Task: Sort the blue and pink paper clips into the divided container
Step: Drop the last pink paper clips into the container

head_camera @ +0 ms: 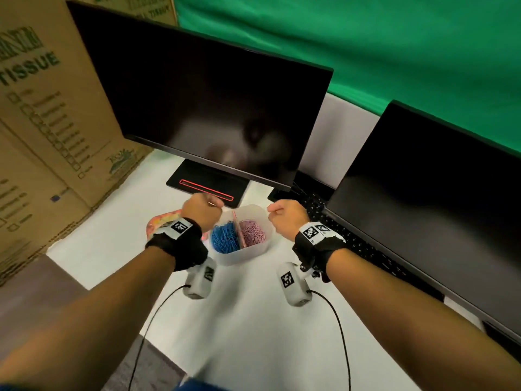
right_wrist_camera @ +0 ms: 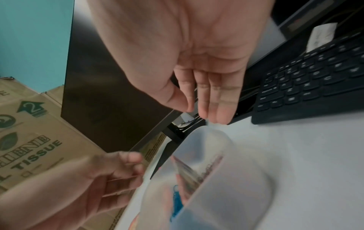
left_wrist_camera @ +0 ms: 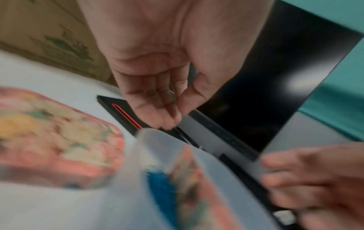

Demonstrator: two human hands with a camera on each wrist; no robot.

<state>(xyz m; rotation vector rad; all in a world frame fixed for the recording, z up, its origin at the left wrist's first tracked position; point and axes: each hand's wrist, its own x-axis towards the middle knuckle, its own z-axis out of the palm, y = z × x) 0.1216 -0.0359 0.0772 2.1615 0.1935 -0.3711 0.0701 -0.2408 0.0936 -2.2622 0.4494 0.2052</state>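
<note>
A translucent container stands on the white table, split by an upright pink card. Blue paper clips fill its left half and pink paper clips its right half. My left hand hovers just beyond the container's far left rim. In the left wrist view this hand hangs relaxed with nothing held in it. My right hand hovers off the right rim. Its fingers point down, straight and empty. The container is blurred in both wrist views.
A pink patterned lid lies left of the container, under my left wrist. A dark monitor on its base stands behind. A second monitor and black keyboard border the right. Cardboard boxes wall the left.
</note>
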